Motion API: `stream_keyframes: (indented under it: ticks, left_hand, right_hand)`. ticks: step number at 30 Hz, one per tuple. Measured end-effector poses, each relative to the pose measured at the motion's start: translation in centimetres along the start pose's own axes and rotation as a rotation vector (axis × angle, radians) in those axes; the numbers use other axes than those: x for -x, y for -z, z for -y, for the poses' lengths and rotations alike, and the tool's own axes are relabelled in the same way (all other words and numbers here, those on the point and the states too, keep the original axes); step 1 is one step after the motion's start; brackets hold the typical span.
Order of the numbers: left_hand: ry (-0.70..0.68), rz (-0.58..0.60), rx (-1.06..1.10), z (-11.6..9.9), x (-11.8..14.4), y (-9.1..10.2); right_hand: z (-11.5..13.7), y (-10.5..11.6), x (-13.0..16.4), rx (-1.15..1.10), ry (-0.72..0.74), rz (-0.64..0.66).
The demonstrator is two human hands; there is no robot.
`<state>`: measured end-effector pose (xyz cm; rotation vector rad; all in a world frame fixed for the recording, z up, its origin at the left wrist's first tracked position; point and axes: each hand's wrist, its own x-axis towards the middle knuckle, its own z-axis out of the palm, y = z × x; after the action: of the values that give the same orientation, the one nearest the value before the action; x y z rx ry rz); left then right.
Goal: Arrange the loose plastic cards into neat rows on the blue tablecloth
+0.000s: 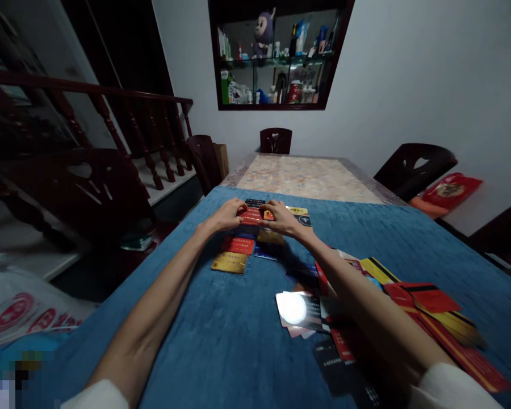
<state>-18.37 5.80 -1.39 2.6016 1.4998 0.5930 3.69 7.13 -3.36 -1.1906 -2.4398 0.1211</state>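
A red card (251,216) lies between my hands over the far part of the blue cloth. My left hand (226,215) grips its left edge, with the fingers curled at the top and the thumb below. My right hand (281,219) is closed at its right edge and partly hides a yellow-and-red card. Around them are a black card (254,203) just beyond, and a yellow, white and black card (300,216) to the right. Closer to me, another red card (238,245) and a gold card (229,263) lie in a column.
A loose heap of red, yellow and black cards (428,298) spreads under and beside my right forearm. One glossy card (296,309) reflects light. Beyond the blue cloth (208,341) is the patterned tabletop (298,176). Chairs (413,170) surround the table; a plastic bag (25,307) is at left.
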Motion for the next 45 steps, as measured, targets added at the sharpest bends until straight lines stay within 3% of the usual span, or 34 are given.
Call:
stream_keyframes:
  ticks: [12, 24, 36, 45]
  left_hand:
    - [0.071, 0.014, 0.01, 2.8, -1.4, -3.0]
    - [0.075, 0.07, -0.044, 2.2, -1.2, -3.7]
    - [0.046, 0.096, -0.129, 2.8, -1.3, -4.3]
    - [0.083, 0.065, -0.102, 2.8, -1.4, -4.2]
  right_hand:
    - [-1.9, -3.8, -2.6, 0.028, -0.084, 0.011]
    - [-0.6, -4.0, -1.0, 0.024, -0.176, 0.04]
    - [-0.1, -3.9, -0.8, 0.032, -0.187, 0.057]
    - [0.0, -3.4, -0.5, 0.064, -0.206, 0.027]
